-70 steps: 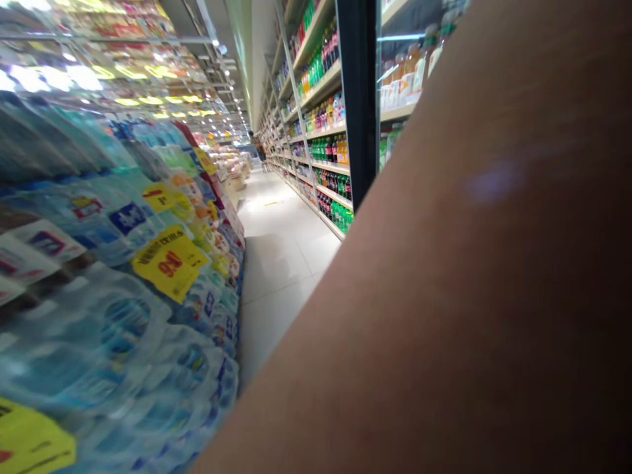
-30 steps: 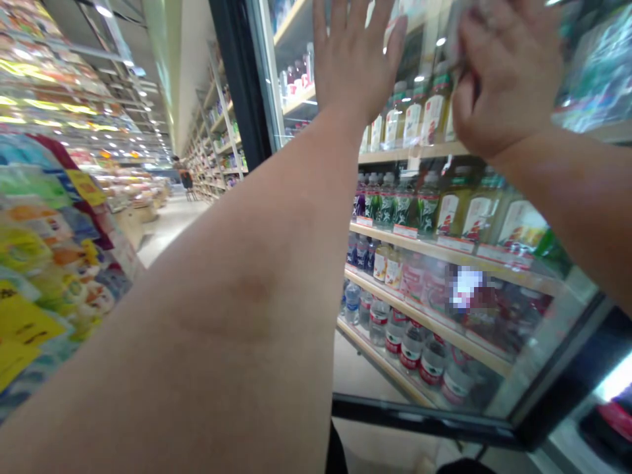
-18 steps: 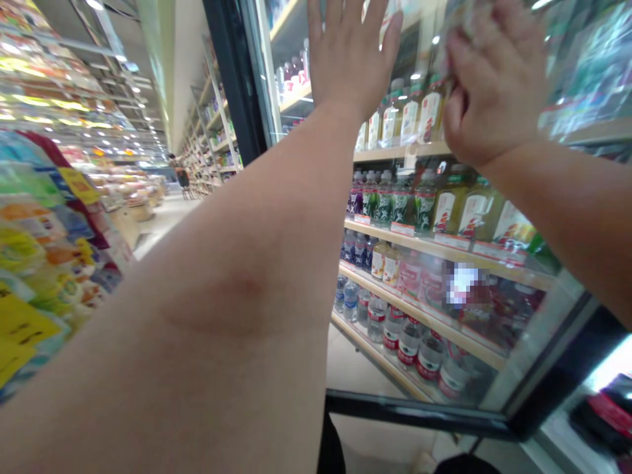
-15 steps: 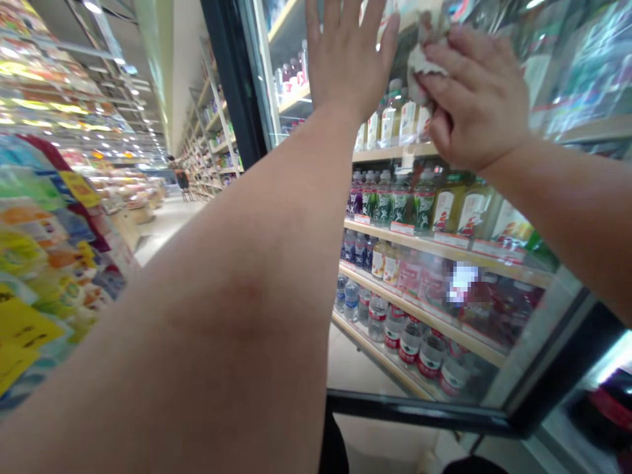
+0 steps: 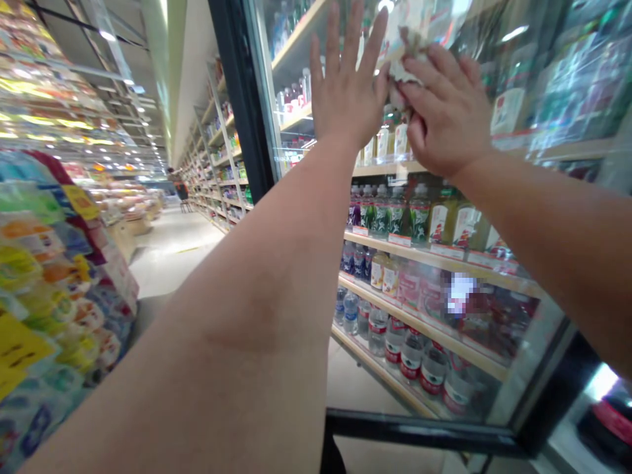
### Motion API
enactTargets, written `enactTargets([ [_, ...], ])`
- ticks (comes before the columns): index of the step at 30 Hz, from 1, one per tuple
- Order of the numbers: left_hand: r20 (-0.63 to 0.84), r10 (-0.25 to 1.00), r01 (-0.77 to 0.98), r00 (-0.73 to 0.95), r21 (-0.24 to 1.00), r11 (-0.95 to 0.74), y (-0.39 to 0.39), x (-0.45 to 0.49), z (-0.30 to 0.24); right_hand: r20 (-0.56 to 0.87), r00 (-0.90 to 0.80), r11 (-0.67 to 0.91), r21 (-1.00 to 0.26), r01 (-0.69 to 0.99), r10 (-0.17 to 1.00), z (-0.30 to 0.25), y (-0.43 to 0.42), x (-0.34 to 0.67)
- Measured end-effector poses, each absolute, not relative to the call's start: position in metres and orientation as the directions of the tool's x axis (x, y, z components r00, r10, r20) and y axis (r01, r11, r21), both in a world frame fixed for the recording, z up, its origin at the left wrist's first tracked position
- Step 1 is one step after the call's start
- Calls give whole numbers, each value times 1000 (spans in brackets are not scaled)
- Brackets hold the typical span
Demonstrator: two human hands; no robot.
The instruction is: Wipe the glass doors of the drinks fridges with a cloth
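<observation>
My left hand [image 5: 348, 99] lies with fingers spread against the upper part of a glass door [image 5: 494, 368] in a black frame. To its right, my right hand [image 5: 444, 112] presses a crumpled, greyish-white cloth [image 5: 405, 74] to the same pane. The fingers of that hand curl over the cloth, hiding part of it. The two hands are almost touching, the cloth beside my left thumb. Through or in the glass show shelves of bottled drinks, among them green-labelled bottles [image 5: 397, 214] and large red-labelled water bottles [image 5: 412, 352].
The black door frame [image 5: 241, 85] runs up the left of the pane and along its bottom. At left stands a stack of colourful packaged goods [image 5: 64, 276] with yellow signs. An aisle floor [image 5: 170, 253] leads back past tall shelving [image 5: 222, 151] toward a distant person.
My right hand has moved left across the glass with the cloth, closer to my left hand. The view has tilted up slightly; my left hand stays spread on the pane.
</observation>
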State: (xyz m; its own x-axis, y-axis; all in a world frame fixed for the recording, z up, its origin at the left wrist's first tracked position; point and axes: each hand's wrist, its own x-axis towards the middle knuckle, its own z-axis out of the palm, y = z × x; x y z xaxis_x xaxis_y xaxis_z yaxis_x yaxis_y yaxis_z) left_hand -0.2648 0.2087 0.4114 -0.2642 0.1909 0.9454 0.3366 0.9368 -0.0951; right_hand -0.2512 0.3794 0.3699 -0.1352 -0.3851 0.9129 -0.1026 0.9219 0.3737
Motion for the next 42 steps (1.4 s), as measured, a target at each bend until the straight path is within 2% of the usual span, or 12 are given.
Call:
enactTargets([
  [5,944,199,408,-263,-78,910,207,-270,414,980,-22,979,-201,-47,200,375,386,-257],
  [6,942,201,441,-269,-65,895,208,-273,415,984,-19,983,-177,-48,176,375,385,-257],
  [10,941,190,573,-279,4,820,210,-283,421,931,-137,940,326,-98,-337,366,382,-254],
  [12,944,187,546,-273,-8,838,210,-285,421,965,-126,972,224,-74,-232,364,380,-254],
  [15,943,193,490,-271,-37,871,208,-281,418,988,-33,988,-151,-32,150,363,379,-254],
  [16,945,189,491,-267,-36,871,208,-279,417,988,-35,987,-153,-42,152,362,379,-253],
  [21,945,177,428,-274,-45,903,209,-273,414,934,-132,939,312,-147,-331,358,379,-252],
  [26,951,176,361,-256,-75,929,209,-274,416,986,-78,986,-155,-66,150,365,385,-258],
  [32,959,227,442,-170,-131,887,204,-274,412,884,-53,872,447,-199,-465,354,388,-260],
  [36,961,225,466,-159,-129,876,204,-273,411,1000,15,989,21,-145,-19,354,394,-267],
  [38,960,224,459,-167,-125,879,204,-273,411,999,34,991,-4,-135,8,355,395,-268],
  [42,956,220,449,-195,-113,886,204,-273,412,821,-72,815,543,-203,-566,347,388,-265],
])
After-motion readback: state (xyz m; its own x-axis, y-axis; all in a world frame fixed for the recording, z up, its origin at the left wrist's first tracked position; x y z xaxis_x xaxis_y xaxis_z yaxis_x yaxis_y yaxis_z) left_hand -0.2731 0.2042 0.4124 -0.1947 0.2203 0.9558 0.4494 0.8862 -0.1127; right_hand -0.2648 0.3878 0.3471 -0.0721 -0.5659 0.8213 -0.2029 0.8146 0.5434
